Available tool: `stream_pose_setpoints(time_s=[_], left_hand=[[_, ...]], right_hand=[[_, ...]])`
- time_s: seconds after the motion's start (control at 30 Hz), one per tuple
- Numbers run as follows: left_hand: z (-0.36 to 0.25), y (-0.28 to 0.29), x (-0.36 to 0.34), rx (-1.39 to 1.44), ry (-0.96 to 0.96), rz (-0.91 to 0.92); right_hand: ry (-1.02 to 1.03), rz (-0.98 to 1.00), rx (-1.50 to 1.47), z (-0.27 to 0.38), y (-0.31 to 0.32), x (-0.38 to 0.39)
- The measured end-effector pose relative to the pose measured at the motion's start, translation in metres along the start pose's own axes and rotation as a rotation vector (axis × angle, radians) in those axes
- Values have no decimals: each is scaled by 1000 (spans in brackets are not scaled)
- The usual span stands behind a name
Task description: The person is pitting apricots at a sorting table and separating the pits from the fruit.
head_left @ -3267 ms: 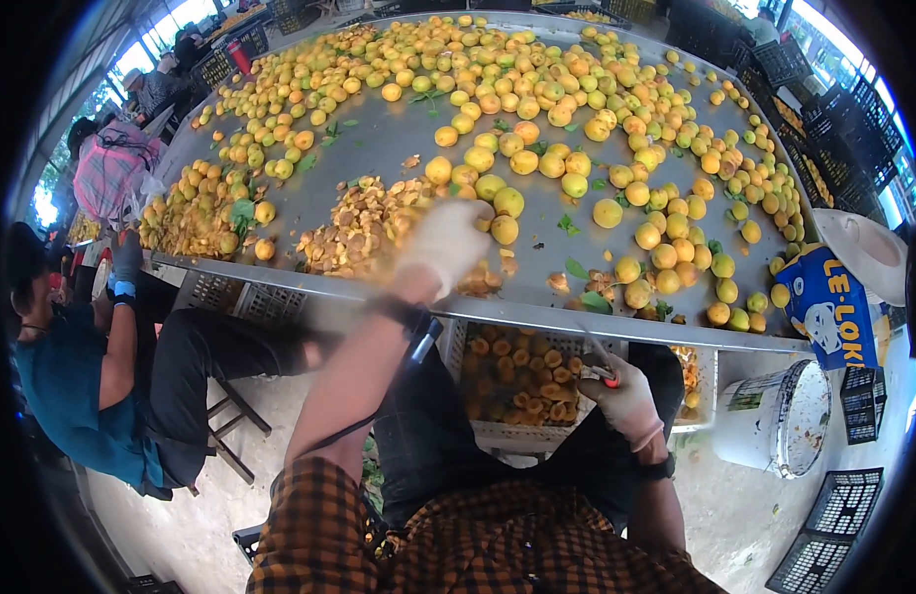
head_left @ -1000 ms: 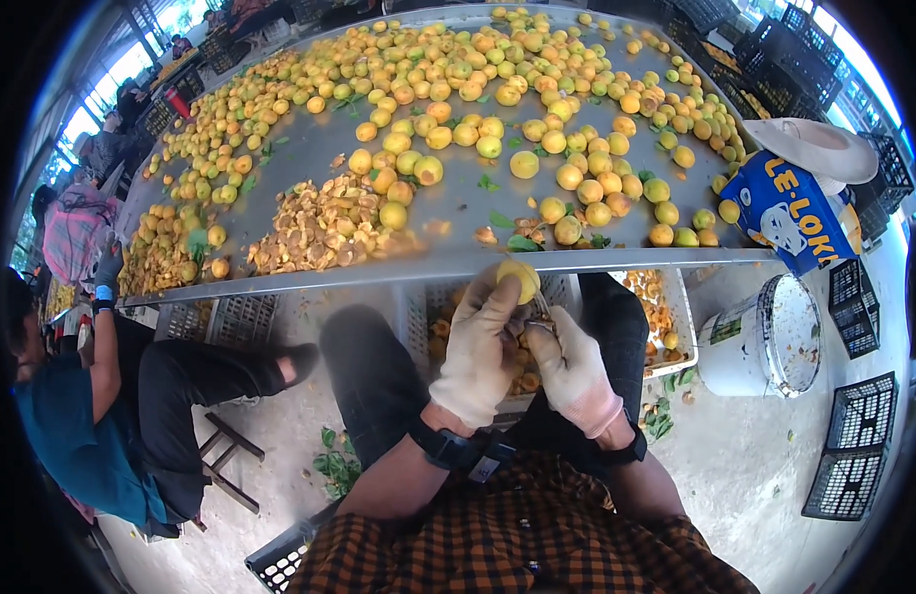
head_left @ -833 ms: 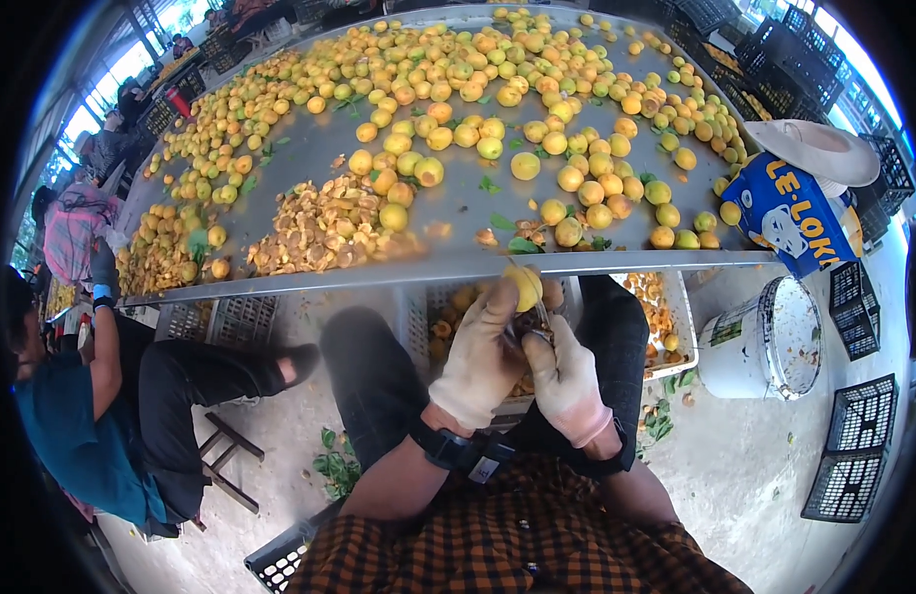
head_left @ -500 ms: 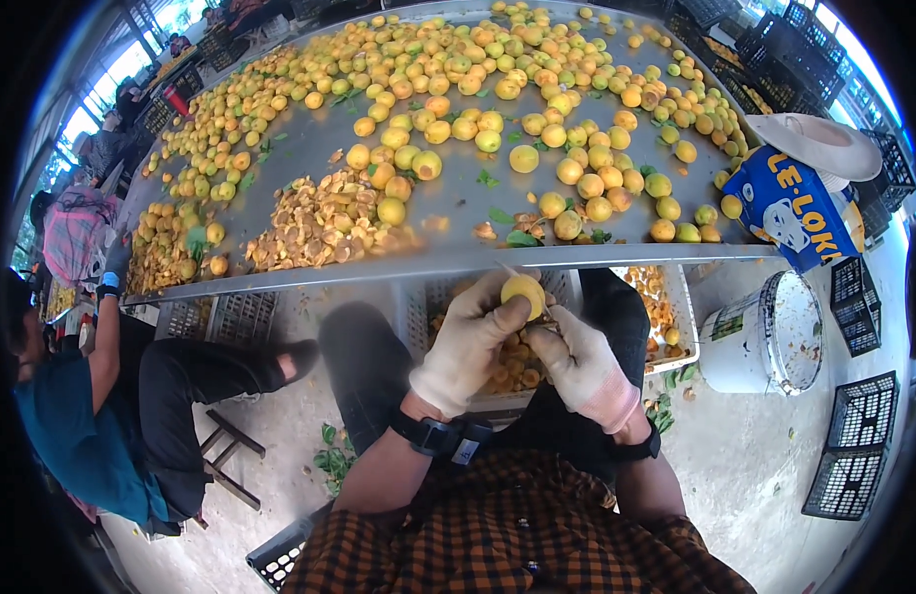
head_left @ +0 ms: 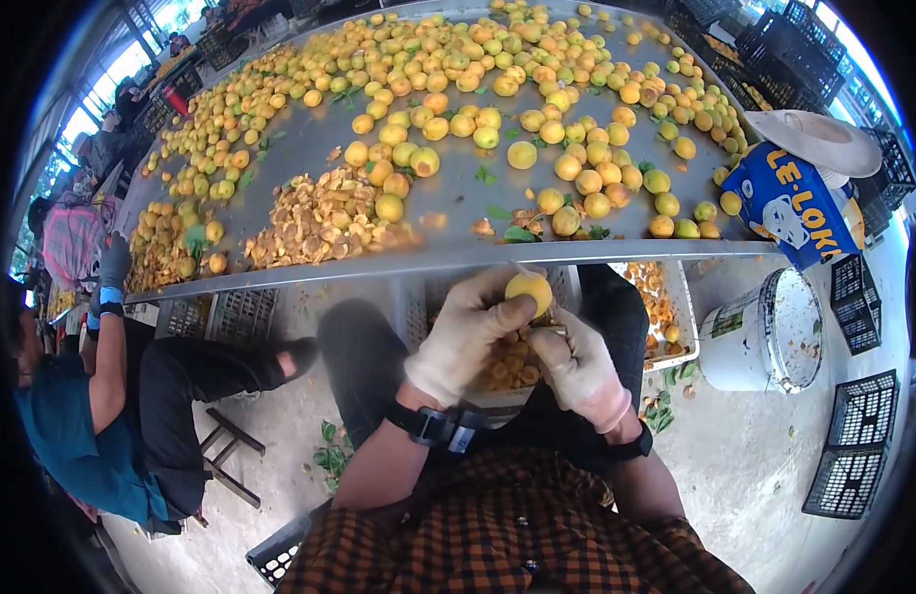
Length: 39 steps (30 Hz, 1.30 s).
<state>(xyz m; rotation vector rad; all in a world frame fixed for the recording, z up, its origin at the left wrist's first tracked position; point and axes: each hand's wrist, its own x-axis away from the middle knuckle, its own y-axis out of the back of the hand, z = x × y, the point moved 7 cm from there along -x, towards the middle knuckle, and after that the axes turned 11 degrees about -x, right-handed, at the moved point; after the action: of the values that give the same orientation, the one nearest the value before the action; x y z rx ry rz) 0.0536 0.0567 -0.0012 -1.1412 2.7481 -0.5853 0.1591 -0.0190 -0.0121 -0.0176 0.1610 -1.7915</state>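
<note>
A yellow apricot (head_left: 528, 290) sits between the thumb and bent fingers of the gloved left hand (head_left: 468, 332), near the metal table's (head_left: 458, 203) front edge, over a crate (head_left: 414, 315) of halved fruit. The gloved right hand (head_left: 583, 373) is just beside it; its fingertips' closure and hold cannot be told.

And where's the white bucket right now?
In the head view, the white bucket is on the floor toward the right, below the near edge of the metal table, just right of the white crate of fruit pieces.
</note>
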Motion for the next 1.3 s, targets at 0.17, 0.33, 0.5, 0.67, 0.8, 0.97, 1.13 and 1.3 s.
stream_pose_setpoints(time_s=[0.17, 0.33, 0.5, 0.67, 0.8, 0.97, 1.13, 1.3], left_hand=[[12, -1, -3, -133, -8, -16], [24, -11, 1, 230, -11, -55], [-5, 4, -7, -554, -26, 105], [21, 1, -1, -108, 33, -23], [37, -10, 6, 213, 12, -132], [10, -3, 8, -155, 89, 2], [-13, -6, 6, -576, 114, 91], [-1, -1, 5, -356, 89, 34]], right_hand=[[-307, 38, -178, -7, -8, 3], [-248, -68, -329, -16, -14, 9], [-249, 135, 64, -9, 9, -3], [-306, 65, -122, -17, -1, -1], [-361, 8, -307, -24, -3, 9], [-244, 200, 63, -12, 12, 7], [-34, 317, 285, 4, 20, 3], [-162, 283, 145, 2, 9, 4]])
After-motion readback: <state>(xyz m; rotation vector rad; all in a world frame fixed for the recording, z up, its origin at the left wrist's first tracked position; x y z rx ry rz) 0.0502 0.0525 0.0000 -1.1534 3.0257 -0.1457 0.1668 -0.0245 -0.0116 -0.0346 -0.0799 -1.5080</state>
